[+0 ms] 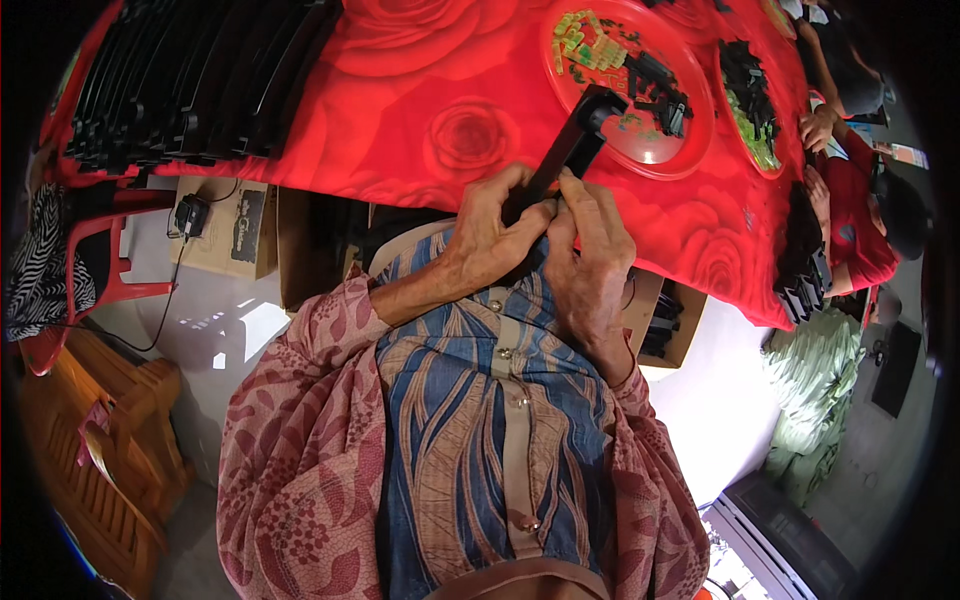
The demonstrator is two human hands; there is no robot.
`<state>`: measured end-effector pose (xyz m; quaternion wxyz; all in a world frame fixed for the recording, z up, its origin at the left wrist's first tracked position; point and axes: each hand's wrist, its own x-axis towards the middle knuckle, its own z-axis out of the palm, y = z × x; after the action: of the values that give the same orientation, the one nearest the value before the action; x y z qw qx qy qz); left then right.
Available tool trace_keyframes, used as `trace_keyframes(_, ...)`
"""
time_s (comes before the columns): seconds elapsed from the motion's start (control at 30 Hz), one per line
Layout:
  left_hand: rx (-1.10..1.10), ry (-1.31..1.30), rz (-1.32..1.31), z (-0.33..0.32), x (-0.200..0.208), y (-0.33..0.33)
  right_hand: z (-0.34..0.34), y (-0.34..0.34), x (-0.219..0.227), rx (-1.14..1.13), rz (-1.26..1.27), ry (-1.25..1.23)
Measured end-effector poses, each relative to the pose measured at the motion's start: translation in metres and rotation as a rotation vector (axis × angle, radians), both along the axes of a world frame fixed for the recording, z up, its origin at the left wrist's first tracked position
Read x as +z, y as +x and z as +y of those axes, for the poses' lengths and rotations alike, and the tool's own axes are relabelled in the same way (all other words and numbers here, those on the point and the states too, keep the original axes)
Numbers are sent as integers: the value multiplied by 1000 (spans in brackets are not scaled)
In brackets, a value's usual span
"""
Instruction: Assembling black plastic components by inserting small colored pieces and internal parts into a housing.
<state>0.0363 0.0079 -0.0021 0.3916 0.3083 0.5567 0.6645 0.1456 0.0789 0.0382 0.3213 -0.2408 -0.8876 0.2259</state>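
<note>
A long black plastic bar (570,150) with a squared, hooked end is held in front of my chest, tilted away toward the red table. My left hand (490,225) is wrapped round its lower part. My right hand (592,250) is closed at the bar's right side, thumb and fingertips pressed against it; whether a small piece is also pinched there is hidden. Just beyond the bar lies a round red tray (655,165) with small yellow-green pieces (590,42) and small black parts (660,95).
Many similar long black bars (200,80) are stacked at the table's far left. A second red tray (750,110) and a person in red (862,215) are at the right. Below the table edge are cardboard boxes (225,225); a wooden chair (110,440) stands at left.
</note>
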Motion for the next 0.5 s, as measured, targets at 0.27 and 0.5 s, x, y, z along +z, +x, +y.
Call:
trace_keyframes(0.27, 45, -14, 169, 5, -1, -2, 12, 4, 10, 43, -37, -106)
trace_keyframes(0.5, 40, -77, 138, 2, 8, -3, 14, 7, 15, -142, 175, -580)
